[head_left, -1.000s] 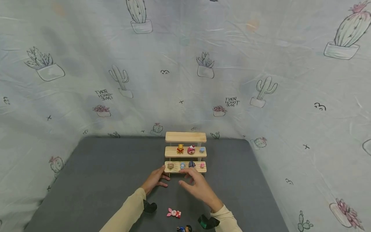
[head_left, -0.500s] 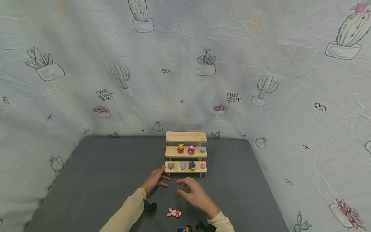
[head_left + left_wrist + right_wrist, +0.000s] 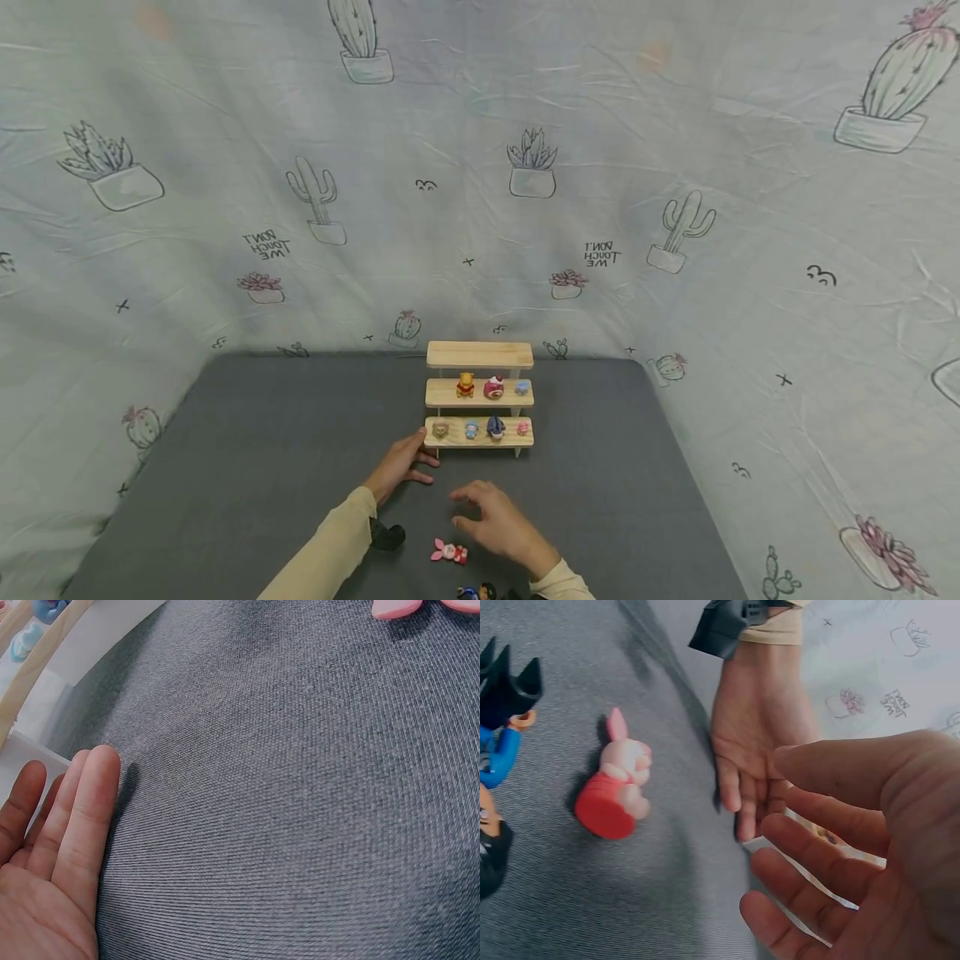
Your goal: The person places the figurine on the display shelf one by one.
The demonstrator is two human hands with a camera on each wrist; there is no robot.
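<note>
Presently, the pink toy (image 3: 450, 551) lies near the table's (image 3: 247, 433) front edge, just beside the right hand (image 3: 498, 525), whose fingers are spread and empty. The left hand (image 3: 397, 465) rests flat, touching the shelf (image 3: 480, 437); it could be nudged and its figures toppled. Open room is left on both sides.
</note>
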